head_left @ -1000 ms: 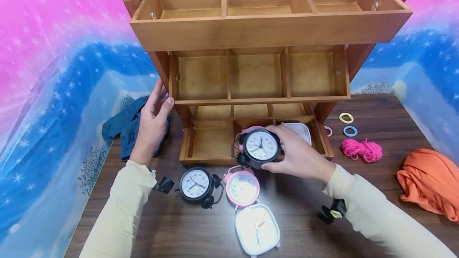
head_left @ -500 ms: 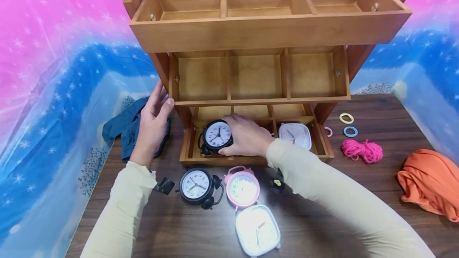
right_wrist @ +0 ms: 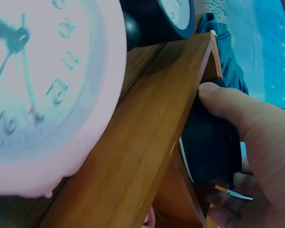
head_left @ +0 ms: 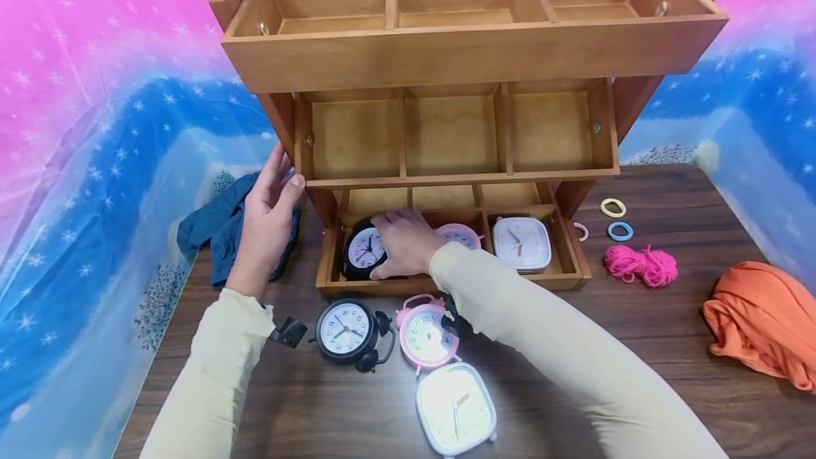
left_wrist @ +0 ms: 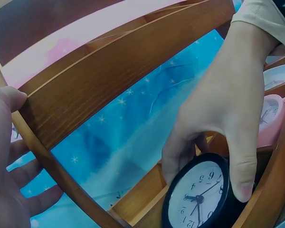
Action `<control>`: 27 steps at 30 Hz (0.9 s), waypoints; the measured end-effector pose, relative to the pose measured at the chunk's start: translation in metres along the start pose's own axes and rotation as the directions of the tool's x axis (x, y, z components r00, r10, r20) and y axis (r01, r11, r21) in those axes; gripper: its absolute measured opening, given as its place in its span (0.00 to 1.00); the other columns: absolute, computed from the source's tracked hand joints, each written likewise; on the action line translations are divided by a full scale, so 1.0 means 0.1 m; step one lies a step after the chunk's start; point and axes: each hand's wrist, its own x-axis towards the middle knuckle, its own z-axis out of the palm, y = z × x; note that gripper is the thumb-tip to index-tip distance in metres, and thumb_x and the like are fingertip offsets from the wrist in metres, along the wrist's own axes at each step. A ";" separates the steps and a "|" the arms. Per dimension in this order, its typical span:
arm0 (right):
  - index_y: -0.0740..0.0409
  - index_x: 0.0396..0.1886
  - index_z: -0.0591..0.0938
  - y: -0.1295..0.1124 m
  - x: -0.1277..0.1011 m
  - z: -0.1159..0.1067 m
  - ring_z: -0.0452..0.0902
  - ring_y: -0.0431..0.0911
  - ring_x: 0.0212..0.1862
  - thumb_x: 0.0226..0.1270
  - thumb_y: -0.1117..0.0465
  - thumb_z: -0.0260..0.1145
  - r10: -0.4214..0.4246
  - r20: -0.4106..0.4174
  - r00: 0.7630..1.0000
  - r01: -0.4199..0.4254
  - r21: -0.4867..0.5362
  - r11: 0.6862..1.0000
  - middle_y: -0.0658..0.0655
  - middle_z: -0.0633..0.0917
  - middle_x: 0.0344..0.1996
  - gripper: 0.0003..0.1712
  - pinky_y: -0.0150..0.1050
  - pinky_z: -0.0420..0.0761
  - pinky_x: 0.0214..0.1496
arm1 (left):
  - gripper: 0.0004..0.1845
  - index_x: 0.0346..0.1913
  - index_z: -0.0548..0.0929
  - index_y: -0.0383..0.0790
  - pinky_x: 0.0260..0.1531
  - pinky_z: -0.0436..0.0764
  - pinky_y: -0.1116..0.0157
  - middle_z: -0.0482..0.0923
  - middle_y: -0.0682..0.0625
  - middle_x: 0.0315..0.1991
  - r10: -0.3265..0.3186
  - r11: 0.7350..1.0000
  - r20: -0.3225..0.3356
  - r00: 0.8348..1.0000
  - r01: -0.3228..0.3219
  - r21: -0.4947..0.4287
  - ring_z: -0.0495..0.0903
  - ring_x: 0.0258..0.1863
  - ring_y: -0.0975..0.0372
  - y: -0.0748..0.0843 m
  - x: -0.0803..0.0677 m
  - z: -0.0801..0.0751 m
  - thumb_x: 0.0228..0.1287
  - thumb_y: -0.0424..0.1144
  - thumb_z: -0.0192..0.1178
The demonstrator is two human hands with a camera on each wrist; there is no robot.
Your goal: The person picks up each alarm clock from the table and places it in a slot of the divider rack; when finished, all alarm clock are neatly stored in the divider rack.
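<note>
**Black alarm clock lowered into the bottom-left compartment of the wooden rack**

Right hand: fingers and thumb curled round the rim of a black alarm clock, gripping it; dial facing up and forward. A second ago this clock was held in the air in front of the rack's middle bottom compartment; half a second ago it was at the mouth of the left one. It now sits lower, inside that left compartment, the hand not yet released. Judged: placement nearly done, only letting go remains.

Left hand: fingers straight and relaxed, thumb against the left upright of the wooden rack, holding nothing; unchanged from the earlier views.

Relative to the rack:
- middle bottom compartment: pink clock;
- right bottom compartment: white square clock;
- middle and top tiers: nothing seen in them;
- on the desk just in front: second black clock, pink round clock, white square clock;
- to its left: blue cloth;
- to its right: hair rings, pink yarn, orange cloth.
</note>
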 end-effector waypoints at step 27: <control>0.58 0.69 0.71 0.49 -1.37 -0.06 0.71 0.52 0.67 0.60 0.46 0.72 -0.136 -0.349 0.927 0.243 0.283 0.928 0.58 0.77 0.64 0.41 0.53 0.69 0.71 | 0.34 0.78 0.51 0.62 0.70 0.66 0.54 0.51 0.54 0.79 -0.005 1.000 0.003 1.000 0.005 0.003 0.57 0.76 0.55 0.02 -0.01 0.00 0.75 0.47 0.52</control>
